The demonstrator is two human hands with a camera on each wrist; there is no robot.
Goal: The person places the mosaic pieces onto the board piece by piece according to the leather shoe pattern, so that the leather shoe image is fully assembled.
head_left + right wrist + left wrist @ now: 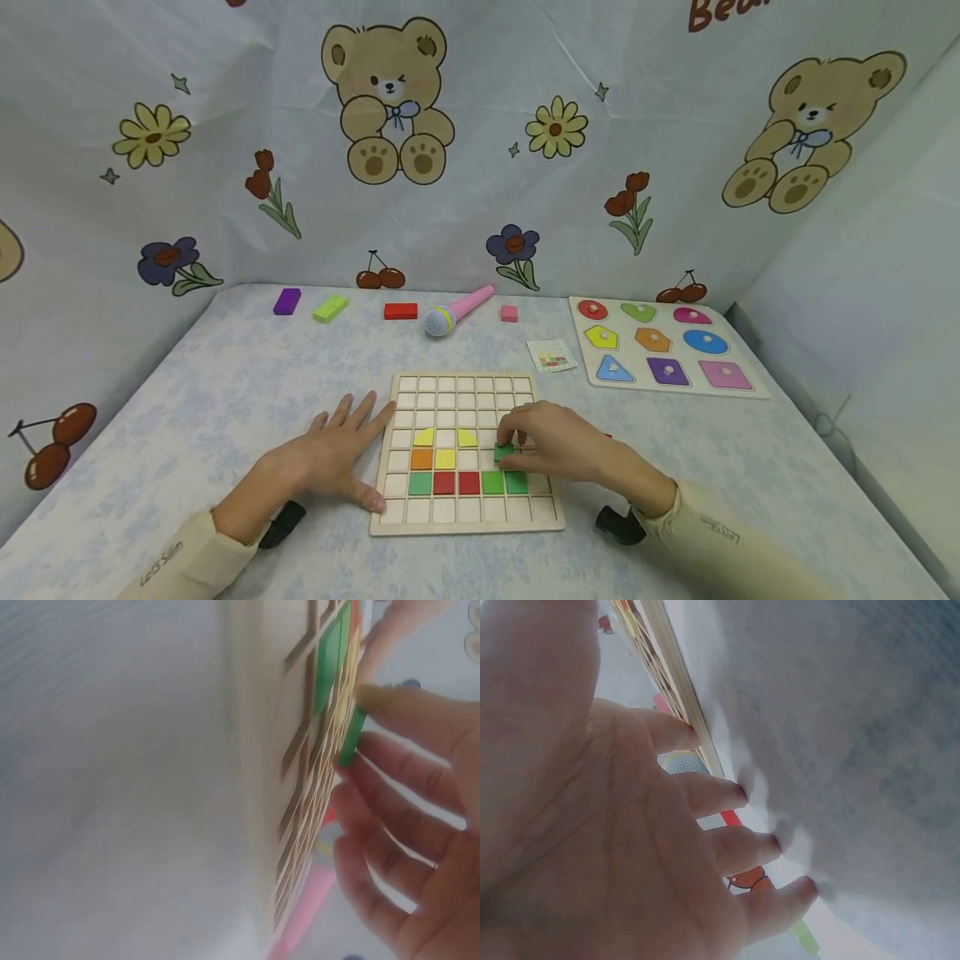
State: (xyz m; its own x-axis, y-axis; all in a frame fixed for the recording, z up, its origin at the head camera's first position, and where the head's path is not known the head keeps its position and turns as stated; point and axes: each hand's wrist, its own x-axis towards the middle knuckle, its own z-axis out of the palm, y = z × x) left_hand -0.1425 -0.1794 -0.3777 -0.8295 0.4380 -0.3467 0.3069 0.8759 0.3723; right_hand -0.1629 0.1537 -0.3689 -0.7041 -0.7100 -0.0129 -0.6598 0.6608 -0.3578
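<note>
A wooden grid board (465, 528) lies on the table between the hands. Its second row from the front holds green, red and light green tiles; behind them sit an orange tile (422, 459), a yellow square tile (445, 459) and two cut-corner yellow pieces. My left hand (330, 454) is spread flat along the board's left side, with thumb and index finger at its edge. Over the grid's right part, my right hand (558, 442) pinches a green tile (502, 453) between thumb and fingers. In the right wrist view that green tile (352, 739) is tilted close over the grid.
Behind the board lie a small pattern card (552, 356), a pink toy microphone (465, 308), a pink cube (509, 313), and red (401, 311), lime (330, 308) and purple (287, 301) blocks. A knobbed shape puzzle (667, 350) lies back right. A patterned cloth hangs behind.
</note>
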